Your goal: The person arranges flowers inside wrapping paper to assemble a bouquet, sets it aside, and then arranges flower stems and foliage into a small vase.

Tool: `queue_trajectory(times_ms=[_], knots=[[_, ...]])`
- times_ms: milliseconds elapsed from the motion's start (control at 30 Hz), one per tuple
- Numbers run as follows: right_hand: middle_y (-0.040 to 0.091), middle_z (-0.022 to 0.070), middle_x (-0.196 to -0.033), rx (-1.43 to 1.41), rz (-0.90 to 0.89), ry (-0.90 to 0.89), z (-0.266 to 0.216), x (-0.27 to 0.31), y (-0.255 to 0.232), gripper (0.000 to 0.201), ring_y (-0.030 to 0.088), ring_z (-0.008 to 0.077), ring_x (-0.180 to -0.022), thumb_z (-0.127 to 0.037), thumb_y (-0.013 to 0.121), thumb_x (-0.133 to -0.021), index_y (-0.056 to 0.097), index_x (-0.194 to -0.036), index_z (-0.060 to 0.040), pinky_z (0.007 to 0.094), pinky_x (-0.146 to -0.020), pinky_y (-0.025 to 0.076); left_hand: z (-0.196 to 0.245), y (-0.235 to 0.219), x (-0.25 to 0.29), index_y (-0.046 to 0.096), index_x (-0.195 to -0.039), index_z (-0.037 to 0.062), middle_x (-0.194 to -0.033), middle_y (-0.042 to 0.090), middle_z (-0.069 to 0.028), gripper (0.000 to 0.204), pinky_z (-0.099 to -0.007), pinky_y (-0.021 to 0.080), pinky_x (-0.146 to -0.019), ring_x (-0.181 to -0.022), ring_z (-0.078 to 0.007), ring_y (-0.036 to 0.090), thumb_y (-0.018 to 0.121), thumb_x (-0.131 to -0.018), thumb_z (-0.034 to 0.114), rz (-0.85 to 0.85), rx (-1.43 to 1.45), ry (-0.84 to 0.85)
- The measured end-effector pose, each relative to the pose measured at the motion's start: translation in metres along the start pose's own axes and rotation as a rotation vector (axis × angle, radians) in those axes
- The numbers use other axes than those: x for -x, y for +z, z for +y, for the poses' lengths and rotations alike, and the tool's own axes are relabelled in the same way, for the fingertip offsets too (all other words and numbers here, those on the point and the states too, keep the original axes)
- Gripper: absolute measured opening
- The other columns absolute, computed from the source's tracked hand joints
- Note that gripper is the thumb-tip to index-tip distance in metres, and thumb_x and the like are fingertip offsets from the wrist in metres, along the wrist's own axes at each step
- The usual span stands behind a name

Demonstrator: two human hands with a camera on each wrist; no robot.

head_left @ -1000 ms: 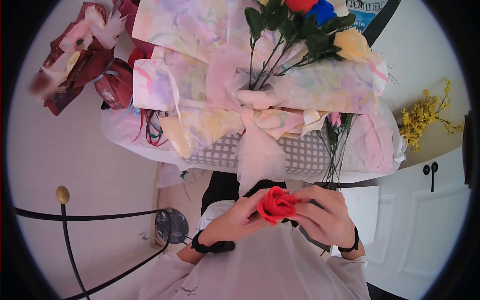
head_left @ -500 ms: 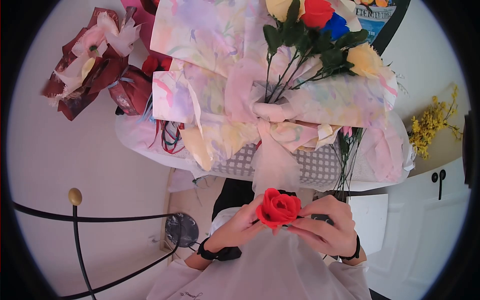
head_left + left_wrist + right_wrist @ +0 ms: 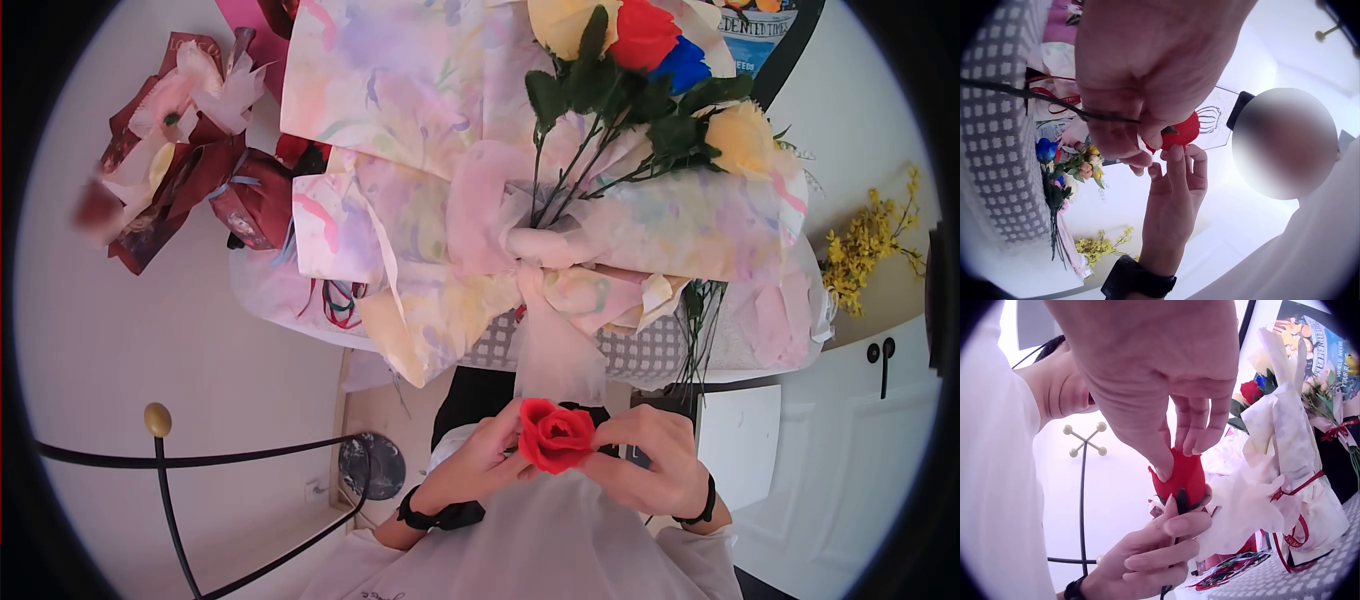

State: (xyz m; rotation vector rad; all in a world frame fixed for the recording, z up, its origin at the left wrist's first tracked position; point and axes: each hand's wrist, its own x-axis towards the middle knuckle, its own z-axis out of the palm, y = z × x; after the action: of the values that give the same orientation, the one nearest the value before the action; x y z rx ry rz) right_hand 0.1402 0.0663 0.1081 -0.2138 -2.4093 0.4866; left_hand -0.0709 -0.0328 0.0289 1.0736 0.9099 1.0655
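A single red rose (image 3: 556, 436) is held upright in front of the body, bloom toward the head camera. My left hand (image 3: 482, 460) grips its dark stem just below the bloom; the right wrist view shows the left fingers (image 3: 1166, 550) curled round the stem under the green sepals. My right hand (image 3: 655, 462) pinches the outer petals with thumb and fingertips, as the right wrist view shows at the rose's (image 3: 1184, 480) upper edge. In the left wrist view the stem (image 3: 1054, 99) runs out leftward from the left hand (image 3: 1147, 81).
Ahead lies a pastel-wrapped bouquet (image 3: 400, 90) with a pink bow, and yellow, red and blue roses (image 3: 645, 36) on top. Dark red wrapped flowers (image 3: 245, 200) are at the left, green stems (image 3: 700, 320) at the table's right front. A black metal rack (image 3: 250, 460) stands lower left.
The rose has tilted and moved slightly down in the head view, with the left hand still gripping it. The right fingers have closed in on its petals.
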Motion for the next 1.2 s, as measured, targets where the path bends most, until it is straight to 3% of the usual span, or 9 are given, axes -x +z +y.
queue_trajectory(times_ms=[167, 333, 533, 767, 833, 867, 933, 967, 1200], knots=[[0.063, 0.0096, -0.096, -0.011, 0.004, 0.011, 0.006, -0.009, 0.001, 0.025, 0.066, 0.0224, -0.074, -0.003, 0.076, -0.065, 0.072, -0.09, -0.0013, 0.0292, -0.056, 0.055, 0.0, -0.004, -0.008, 0.043, -0.137, -0.001, -0.122, 0.062, -0.0121, 0.041, -0.0303, 0.053, -0.079, -0.091, -0.016, 0.065, 0.055, -0.098, -0.001, 0.038, -0.133, 0.158], [0.063, 0.0083, -0.094, -0.027, 0.021, -0.019, 0.011, -0.016, -0.001, 0.024, 0.066, 0.0217, -0.076, -0.005, 0.077, -0.064, 0.072, -0.087, -0.0011, 0.0296, -0.057, 0.056, -0.005, -0.009, -0.011, 0.042, -0.139, -0.0003, -0.136, 0.056, -0.0143, 0.044, -0.0343, 0.052, -0.099, -0.121, -0.0216, 0.06, 0.056, -0.097, -0.003, 0.031, -0.042, 0.208], [0.064, 0.008, -0.094, -0.061, -0.001, -0.047, 0.015, -0.016, -0.001, 0.024, 0.067, 0.0215, -0.077, -0.008, 0.079, -0.064, 0.072, -0.087, -0.0009, 0.0296, -0.058, 0.057, -0.012, -0.009, -0.008, 0.043, -0.138, -0.0006, -0.139, 0.055, -0.015, 0.042, -0.035, 0.051, -0.102, -0.125, -0.0212, 0.059, 0.055, -0.097, -0.005, 0.03, -0.001, 0.237], [0.064, 0.0093, -0.094, -0.105, -0.014, -0.055, 0.019, -0.01, -0.006, 0.025, 0.068, 0.0231, -0.076, -0.007, 0.081, -0.067, 0.072, -0.089, 0.0, 0.0305, -0.058, 0.058, -0.009, 0.0, -0.013, 0.042, -0.14, 0.0008, -0.138, 0.055, -0.0145, 0.046, -0.0341, 0.049, -0.105, -0.124, -0.0217, 0.06, 0.052, -0.096, -0.008, 0.028, -0.042, 0.297], [0.064, 0.0096, -0.094, -0.104, 0.002, -0.056, 0.018, -0.006, -0.008, 0.026, 0.069, 0.0234, -0.076, -0.008, 0.081, -0.066, 0.072, -0.089, 0.0, 0.0306, -0.058, 0.058, -0.004, 0.007, -0.019, 0.048, -0.134, 0.0017, -0.131, 0.063, -0.0133, 0.058, -0.0343, 0.053, -0.097, -0.113, -0.0227, 0.067, 0.081, -0.087, 0.013, 0.183, -0.078, 0.267], [0.065, 0.0096, -0.093, -0.107, 0.008, -0.045, 0.016, -0.005, -0.01, 0.026, 0.069, 0.0235, -0.076, -0.007, 0.081, -0.066, 0.072, -0.089, -0.0002, 0.0306, -0.058, 0.058, 0.001, 0.008, -0.021, 0.048, -0.134, 0.0017, -0.131, 0.063, -0.0133, 0.058, -0.0343, 0.053, -0.097, -0.113, -0.0227, 0.067, 0.081, -0.087, 0.013, 0.172, -0.079, 0.271], [0.065, 0.0097, -0.093, -0.103, 0.015, -0.03, 0.015, -0.002, -0.012, 0.026, 0.069, 0.0236, -0.076, -0.007, 0.081, -0.066, 0.072, -0.09, -0.0003, 0.0307, -0.057, 0.058, 0.011, 0.006, -0.024, 0.045, -0.142, -0.0005, -0.142, 0.057, -0.0122, 0.055, -0.0314, 0.05, -0.103, -0.119, -0.0212, 0.064, 0.054, -0.09, -0.014, 0.08, -0.16, 0.22], [0.065, 0.0095, -0.093, -0.097, 0.017, -0.02, 0.014, 0.0, -0.012, 0.026, 0.069, 0.0234, -0.075, -0.008, 0.082, -0.066, 0.072, -0.088, -0.0006, 0.0306, -0.057, 0.058, 0.01, 0.006, -0.025, 0.045, -0.142, -0.0005, -0.142, 0.057, -0.0122, 0.055, -0.0314, 0.05, -0.103, -0.119, -0.0212, 0.064, 0.054, -0.09, -0.014, 0.074, -0.157, 0.219], [0.065, 0.009, -0.091, -0.092, 0.008, 0.057, 0.016, 0.001, -0.012, 0.027, 0.066, 0.0218, -0.069, -0.009, 0.087, -0.066, 0.068, -0.083, -0.0021, 0.0291, -0.053, 0.053, 0.002, -0.002, -0.028, 0.064, -0.122, -0.0011, -0.103, 0.074, -0.0135, 0.033, -0.0284, 0.054, -0.076, -0.085, -0.0218, 0.073, 0.065, -0.09, -0.001, 0.049, -0.266, 0.297]])
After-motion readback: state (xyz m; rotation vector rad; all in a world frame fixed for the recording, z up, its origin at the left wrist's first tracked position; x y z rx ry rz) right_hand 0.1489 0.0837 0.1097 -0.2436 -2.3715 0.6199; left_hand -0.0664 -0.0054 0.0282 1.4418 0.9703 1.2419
